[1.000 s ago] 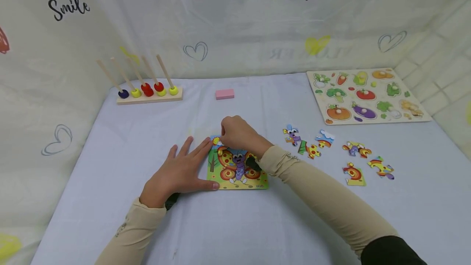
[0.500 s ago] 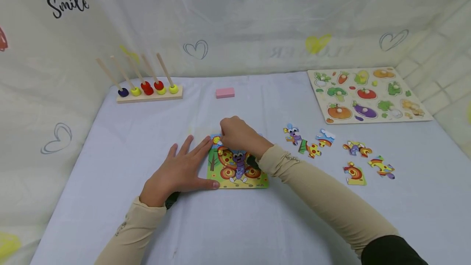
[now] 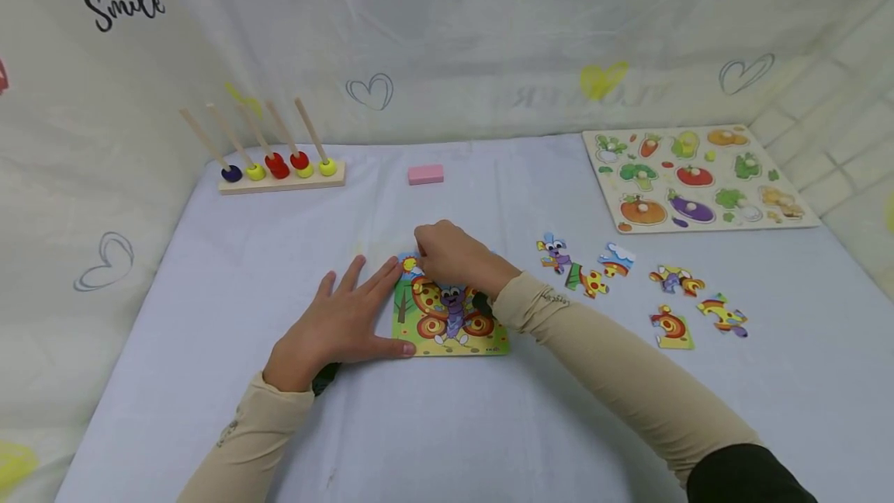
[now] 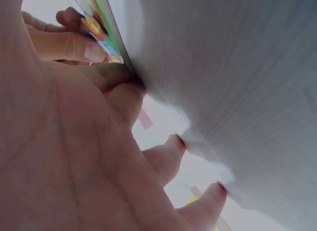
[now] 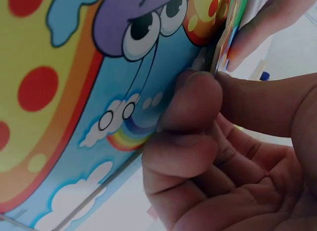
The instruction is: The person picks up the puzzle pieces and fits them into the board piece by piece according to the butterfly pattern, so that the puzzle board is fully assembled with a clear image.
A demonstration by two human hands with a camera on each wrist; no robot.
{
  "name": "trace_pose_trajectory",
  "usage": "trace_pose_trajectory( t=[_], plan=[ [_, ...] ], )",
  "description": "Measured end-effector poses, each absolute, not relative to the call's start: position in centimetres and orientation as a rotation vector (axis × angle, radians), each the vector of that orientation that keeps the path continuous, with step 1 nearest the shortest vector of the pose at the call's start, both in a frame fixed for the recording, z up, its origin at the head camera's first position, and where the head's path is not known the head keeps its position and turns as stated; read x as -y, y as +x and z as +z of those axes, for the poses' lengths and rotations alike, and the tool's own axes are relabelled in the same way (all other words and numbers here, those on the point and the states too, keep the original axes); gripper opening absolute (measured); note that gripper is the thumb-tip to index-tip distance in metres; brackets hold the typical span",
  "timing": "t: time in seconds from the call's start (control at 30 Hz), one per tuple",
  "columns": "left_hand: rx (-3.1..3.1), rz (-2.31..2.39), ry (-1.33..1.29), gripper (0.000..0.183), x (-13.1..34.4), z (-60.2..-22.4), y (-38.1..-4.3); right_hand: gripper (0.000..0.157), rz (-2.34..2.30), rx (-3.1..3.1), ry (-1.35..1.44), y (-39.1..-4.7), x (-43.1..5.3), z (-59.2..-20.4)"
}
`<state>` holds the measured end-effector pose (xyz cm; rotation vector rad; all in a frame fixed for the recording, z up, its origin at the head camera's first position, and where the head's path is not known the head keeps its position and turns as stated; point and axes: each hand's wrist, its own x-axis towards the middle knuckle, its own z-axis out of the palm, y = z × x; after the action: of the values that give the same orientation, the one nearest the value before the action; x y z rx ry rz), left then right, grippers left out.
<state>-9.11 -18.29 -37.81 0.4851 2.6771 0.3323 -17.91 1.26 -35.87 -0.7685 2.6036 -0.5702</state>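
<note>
Nudged slightly leftward since a second ago, the right hand [image 3: 454,256] works over the upper part of the butterfly board [image 3: 433,345], while the left hand [image 3: 342,324] stays put. That right hand has its fingers curled, thumb and forefinger pinching the thin edge of a puzzle piece [image 5: 222,48] near the board's upper left; most of the piece is hidden. The left hand lies spread, fingers apart, along the board's left side, its thumb on the lower left corner and forefinger at the upper left.

The board sits flat on the cloth-covered counter [image 3: 461,425], between and beneath the hands. To its right lie six loose pieces [image 3: 672,330], well apart from it. Farther back I see a bead abacus [image 3: 279,185] on the left, a small pink block [image 3: 426,175] near the middle, and a vegetable board [image 3: 698,181] on the right, before a printed backdrop [image 3: 461,37].
</note>
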Motion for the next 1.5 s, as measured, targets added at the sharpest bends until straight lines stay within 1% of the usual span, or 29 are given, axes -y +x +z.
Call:
trace_pose_trajectory(
  t=[0.13, 0.37, 1.03, 1.2, 1.37, 1.43, 1.5],
  plan=[
    [-2.677, 0.322, 0.481, 0.121, 18.4, -37.8, -9.1, 0.013, -0.596, -2.608, -0.796, -18.3, -1.4, -36.0],
    [-2.672, 0.322, 0.490, 0.122, 18.5, -37.8, -9.1, 0.016, -0.705, -2.611, -0.663, -18.3, -1.6, -35.8],
    [-2.662, 0.321, 0.494, 0.121, 18.4, -37.7, -9.3, 0.016, -0.710, -2.668, -0.681, -17.8, -1.6, -36.0],
    [-2.663, 0.321, 0.498, 0.121, 18.4, -37.7, -9.3, 0.018, -0.761, -2.643, -0.709, -17.4, -2.0, -35.5],
    [-2.669, 0.332, 0.514, 0.120, 18.4, -37.7, -9.2, 0.015, -0.841, -2.591, -0.736, -16.5, -2.6, -35.2],
    [-2.673, 0.335, 0.519, 0.120, 18.4, -37.7, -9.2, 0.020, -0.880, -2.574, -0.735, -16.2, -3.0, -35.1],
    [-2.678, 0.334, 0.525, 0.120, 18.4, -37.7, -9.2, 0.033, -0.905, -2.565, -0.740, -15.8, -3.6, -35.0]
  ],
)
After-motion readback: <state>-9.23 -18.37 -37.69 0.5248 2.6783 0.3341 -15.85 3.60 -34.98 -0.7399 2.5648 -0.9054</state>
